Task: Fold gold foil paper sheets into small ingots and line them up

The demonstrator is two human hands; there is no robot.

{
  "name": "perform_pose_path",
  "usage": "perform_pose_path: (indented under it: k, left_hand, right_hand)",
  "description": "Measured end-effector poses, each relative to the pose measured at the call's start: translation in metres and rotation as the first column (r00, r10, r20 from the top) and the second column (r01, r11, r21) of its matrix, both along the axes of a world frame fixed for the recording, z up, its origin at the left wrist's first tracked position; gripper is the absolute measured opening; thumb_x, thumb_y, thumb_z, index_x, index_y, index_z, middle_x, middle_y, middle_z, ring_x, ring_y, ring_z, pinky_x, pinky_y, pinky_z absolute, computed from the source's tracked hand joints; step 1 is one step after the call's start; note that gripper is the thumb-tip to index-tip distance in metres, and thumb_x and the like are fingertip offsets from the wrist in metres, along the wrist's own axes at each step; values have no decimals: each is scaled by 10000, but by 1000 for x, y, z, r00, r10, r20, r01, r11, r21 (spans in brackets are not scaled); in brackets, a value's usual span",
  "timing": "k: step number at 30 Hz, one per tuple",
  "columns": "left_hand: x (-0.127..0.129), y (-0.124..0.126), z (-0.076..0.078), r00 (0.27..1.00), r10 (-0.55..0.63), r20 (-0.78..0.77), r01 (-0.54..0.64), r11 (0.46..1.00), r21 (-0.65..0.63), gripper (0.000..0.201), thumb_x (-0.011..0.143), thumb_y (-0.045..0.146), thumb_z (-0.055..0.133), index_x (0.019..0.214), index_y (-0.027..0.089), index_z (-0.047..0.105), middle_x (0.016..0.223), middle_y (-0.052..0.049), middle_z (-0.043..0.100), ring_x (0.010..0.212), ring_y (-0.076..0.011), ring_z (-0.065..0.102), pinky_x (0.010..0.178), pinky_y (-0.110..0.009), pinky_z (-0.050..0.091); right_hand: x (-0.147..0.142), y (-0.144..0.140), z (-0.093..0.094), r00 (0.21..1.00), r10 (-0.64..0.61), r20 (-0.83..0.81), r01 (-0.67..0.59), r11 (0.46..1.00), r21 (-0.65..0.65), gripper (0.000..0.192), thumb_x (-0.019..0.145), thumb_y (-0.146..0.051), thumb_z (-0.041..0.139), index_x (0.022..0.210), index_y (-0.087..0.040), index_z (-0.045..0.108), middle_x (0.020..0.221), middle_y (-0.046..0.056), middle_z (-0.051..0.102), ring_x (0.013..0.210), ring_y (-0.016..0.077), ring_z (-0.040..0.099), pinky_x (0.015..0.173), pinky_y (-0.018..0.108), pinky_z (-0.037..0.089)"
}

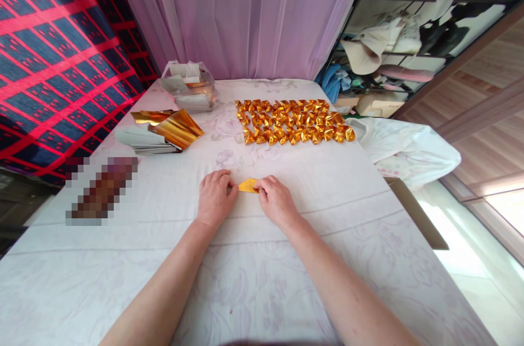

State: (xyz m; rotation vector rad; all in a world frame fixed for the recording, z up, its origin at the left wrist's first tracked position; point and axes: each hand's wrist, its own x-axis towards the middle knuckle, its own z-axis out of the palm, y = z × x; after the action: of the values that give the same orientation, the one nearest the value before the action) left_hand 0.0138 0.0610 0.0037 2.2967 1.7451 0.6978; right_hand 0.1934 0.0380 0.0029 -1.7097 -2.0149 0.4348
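The right hand (pixel 278 198) grasps a small, partly folded yellow paper (pixel 248 186) on the pale floral desk (pixel 254 280), the left hand's (pixel 216 197) grip at its tip unclear, while faceted gold-foil pieces (pixel 303 133) look finished and gold-and-grey sheets (pixel 180 129) remain.

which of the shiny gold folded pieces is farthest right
The gold piece at the right end of the row closest to the camera; it juts out past the rows behind.

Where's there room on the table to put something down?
Bare tablecloth shows right of the right hand, nearer than the gold pieces, and left of the left hand, nearer than the stacked sheets. It's crowded farther back, with those things and the plastic bag, and between the hands, at the yellow paper.
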Motion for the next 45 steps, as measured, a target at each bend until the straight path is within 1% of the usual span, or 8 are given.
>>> perform_pose_path:
  k: [6, 19, 24, 30, 33, 37, 40, 45]
  left_hand:
    - [-4, 1, -2, 1000, -17, 13, 16, 1000, 12, 88, 844, 237, 552, 757, 231, 557, 1174, -83, 672, 1105, -285, 588, 981, -471, 439]
    - [-14, 3, -4, 993, -114, 32, 113, 993, 28, 92, 850, 183, 513, 837, 204, 601, 1159, -117, 675, 1103, -273, 598, 977, -447, 458]
    - [-14, -5, 2, 987, -158, 17, 158, 987, 2, 158, 830, 148, 489, 846, 210, 633, 1207, -101, 666, 1186, -284, 564, 1035, -489, 411]
    - [-11, -14, 9, 982, -189, 3, 189, 981, -43, 167, 779, 138, 508, 774, 230, 647, 1229, -61, 671, 1232, -285, 549, 1093, -554, 319]
    - [-10, -16, 10, 984, -177, 5, 177, 983, -49, 190, 771, 146, 537, 873, 233, 672, 1252, -68, 663, 1242, -287, 545, 1102, -569, 298]
    - [-8, -17, 8, 982, -188, -1, 188, 982, -30, 248, 878, 268, 577, 1089, 294, 705, 1299, -63, 643, 1238, -286, 551, 1105, -590, 273]
    - [-7, -17, 6, 977, -211, -31, 211, 977, -27, 201, 926, 337, 582, 1045, 350, 743, 1282, -33, 661, 1246, -289, 546, 1107, -609, 253]
    - [-5, -16, 4, 986, -167, -28, 166, 985, -52, 190, 921, 331, 609, 1033, 386, 752, 1275, -5, 670, 1251, -286, 545, 1113, -605, 267]
  right_hand:
    - [-2, -2, 1, 1000, -14, 0, 14, 1000, 16, 147, 858, -127, 535, 907, -201, 652, 936, 58, 643, 863, 185, 612, 783, 286, 457]
    - [1, -6, -7, 999, 26, 45, -33, 988, 152, 147, 888, -141, 528, 904, -208, 657, 919, 53, 646, 847, 182, 617, 744, 281, 459]
    - [3, -6, -7, 999, 36, 35, -42, 980, 192, 139, 894, -148, 531, 908, -209, 655, 930, 58, 660, 873, 190, 624, 759, 290, 465]
    - [4, -5, -7, 1000, -16, -12, 18, 977, 214, 113, 884, -167, 557, 964, -205, 628, 898, 41, 663, 832, 189, 621, 753, 291, 460]
    - [1, -5, -6, 999, -40, 0, 39, 979, 199, 63, 883, -223, 594, 938, -206, 618, 872, 36, 650, 793, 183, 613, 727, 287, 449]
    - [-4, -5, -6, 995, -89, 47, 79, 980, 184, 78, 864, -277, 641, 898, -215, 609, 864, 33, 640, 789, 187, 605, 690, 283, 428]
    - [-6, -5, -5, 992, -101, 69, 87, 980, 181, 66, 870, -280, 638, 879, -224, 605, 854, 32, 632, 793, 187, 599, 677, 279, 418]
    - [-4, -3, -5, 996, -88, 29, 83, 984, 156, 42, 877, -265, 637, 883, -233, 610, 870, 28, 640, 803, 186, 604, 691, 281, 430]
